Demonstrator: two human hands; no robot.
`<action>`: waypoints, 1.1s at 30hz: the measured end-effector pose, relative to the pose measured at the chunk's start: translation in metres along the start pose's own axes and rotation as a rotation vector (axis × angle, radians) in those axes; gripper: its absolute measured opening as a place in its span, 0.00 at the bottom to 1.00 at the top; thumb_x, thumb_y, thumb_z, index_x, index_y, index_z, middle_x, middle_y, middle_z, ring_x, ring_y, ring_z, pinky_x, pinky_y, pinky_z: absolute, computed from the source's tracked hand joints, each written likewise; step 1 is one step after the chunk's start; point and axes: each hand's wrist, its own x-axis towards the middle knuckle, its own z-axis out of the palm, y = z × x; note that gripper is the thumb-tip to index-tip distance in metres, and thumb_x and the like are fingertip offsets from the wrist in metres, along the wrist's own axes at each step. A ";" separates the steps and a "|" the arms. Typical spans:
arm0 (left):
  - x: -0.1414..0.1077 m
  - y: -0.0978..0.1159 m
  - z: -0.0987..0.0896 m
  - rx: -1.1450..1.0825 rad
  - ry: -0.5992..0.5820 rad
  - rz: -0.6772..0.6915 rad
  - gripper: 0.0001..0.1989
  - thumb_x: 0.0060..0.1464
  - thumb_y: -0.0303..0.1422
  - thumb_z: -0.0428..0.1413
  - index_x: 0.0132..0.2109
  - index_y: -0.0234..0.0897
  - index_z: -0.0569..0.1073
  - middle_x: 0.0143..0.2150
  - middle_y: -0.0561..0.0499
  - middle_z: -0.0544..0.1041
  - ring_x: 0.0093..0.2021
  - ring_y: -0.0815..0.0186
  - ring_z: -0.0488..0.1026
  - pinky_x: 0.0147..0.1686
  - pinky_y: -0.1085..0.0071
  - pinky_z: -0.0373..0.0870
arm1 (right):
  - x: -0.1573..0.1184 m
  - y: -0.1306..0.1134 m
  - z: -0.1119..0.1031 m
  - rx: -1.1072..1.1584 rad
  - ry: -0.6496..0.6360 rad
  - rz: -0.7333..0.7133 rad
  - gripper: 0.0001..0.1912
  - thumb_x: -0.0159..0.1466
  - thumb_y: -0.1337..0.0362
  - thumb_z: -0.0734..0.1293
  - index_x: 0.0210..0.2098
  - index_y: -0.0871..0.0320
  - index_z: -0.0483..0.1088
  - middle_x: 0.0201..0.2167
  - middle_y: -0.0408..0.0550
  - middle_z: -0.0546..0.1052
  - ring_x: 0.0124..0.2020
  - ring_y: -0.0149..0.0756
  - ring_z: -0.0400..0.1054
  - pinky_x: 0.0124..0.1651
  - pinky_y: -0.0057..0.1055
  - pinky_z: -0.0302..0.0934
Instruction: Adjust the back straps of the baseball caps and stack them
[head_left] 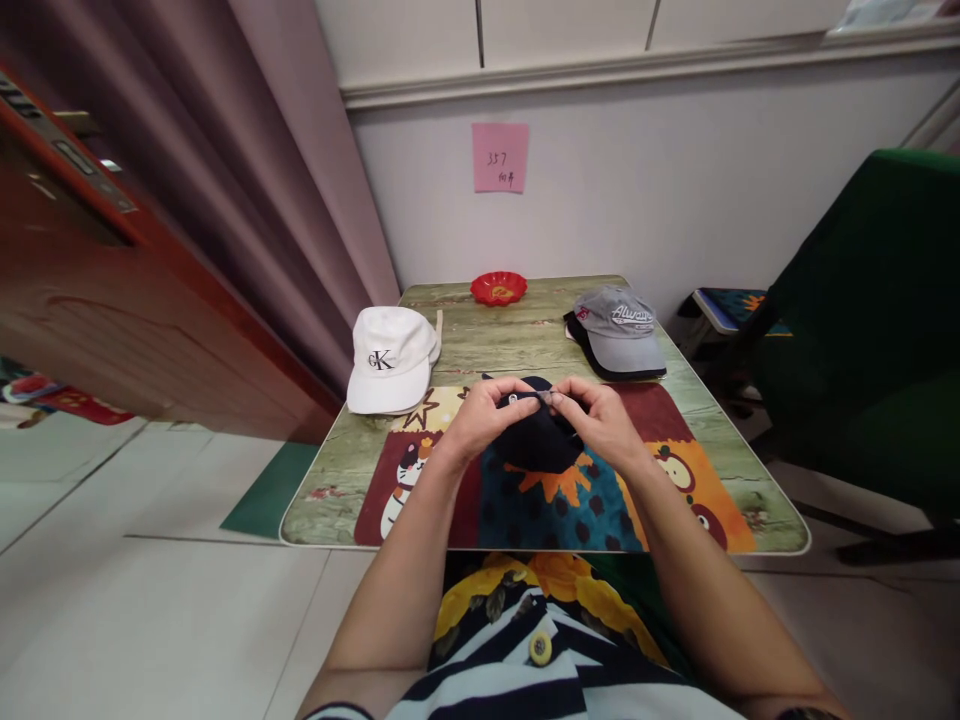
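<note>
A dark navy or black cap (pixel 538 442) is between my two hands, above the patterned mat (pixel 495 505). My left hand (pixel 484 412) pinches the cap's far edge from the left, thumb and forefinger pressed together. From the right, my right hand (pixel 601 418) pinches the same edge, its fingertips nearly meeting the left ones. Something small and greyish, perhaps the strap or buckle, shows between the fingertips, too small to make out. To the left sits a white cap (pixel 390 355) with black letters. Grey and black caps (pixel 619 330) lie stacked at the right.
A red scalloped dish (pixel 499 288) stands at the back of the wood-patterned table (pixel 330 490), near the wall. A dark green chair (pixel 877 330) is close on the right. A purple curtain (pixel 307 180) and a reddish wooden door (pixel 150 310) are at the left.
</note>
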 end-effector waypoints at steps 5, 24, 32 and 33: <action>-0.001 -0.010 0.003 -0.173 0.062 -0.099 0.14 0.44 0.41 0.70 0.31 0.34 0.81 0.28 0.52 0.77 0.29 0.69 0.69 0.32 0.73 0.64 | -0.001 0.001 0.003 -0.040 -0.034 -0.018 0.12 0.66 0.57 0.66 0.31 0.57 0.74 0.28 0.43 0.77 0.30 0.34 0.68 0.36 0.29 0.60; 0.030 0.030 -0.035 -0.637 0.371 0.062 0.16 0.44 0.39 0.72 0.34 0.37 0.77 0.31 0.53 0.78 0.33 0.67 0.76 0.36 0.72 0.72 | -0.012 0.036 -0.016 0.555 -0.125 0.261 0.22 0.52 0.50 0.79 0.40 0.57 0.79 0.35 0.47 0.83 0.38 0.44 0.78 0.45 0.41 0.73; 0.009 -0.011 -0.047 -0.767 0.311 -0.201 0.23 0.49 0.49 0.68 0.43 0.36 0.78 0.36 0.46 0.82 0.45 0.54 0.81 0.48 0.61 0.76 | 0.017 0.021 -0.009 0.736 0.217 0.229 0.25 0.62 0.42 0.68 0.48 0.53 0.77 0.45 0.52 0.83 0.57 0.52 0.74 0.59 0.52 0.69; -0.001 -0.020 -0.042 -0.797 0.238 -0.242 0.26 0.49 0.53 0.66 0.44 0.36 0.78 0.37 0.45 0.83 0.47 0.51 0.80 0.49 0.59 0.75 | 0.020 0.026 -0.008 0.766 0.233 0.241 0.24 0.63 0.42 0.67 0.47 0.53 0.77 0.45 0.51 0.83 0.57 0.52 0.73 0.60 0.52 0.68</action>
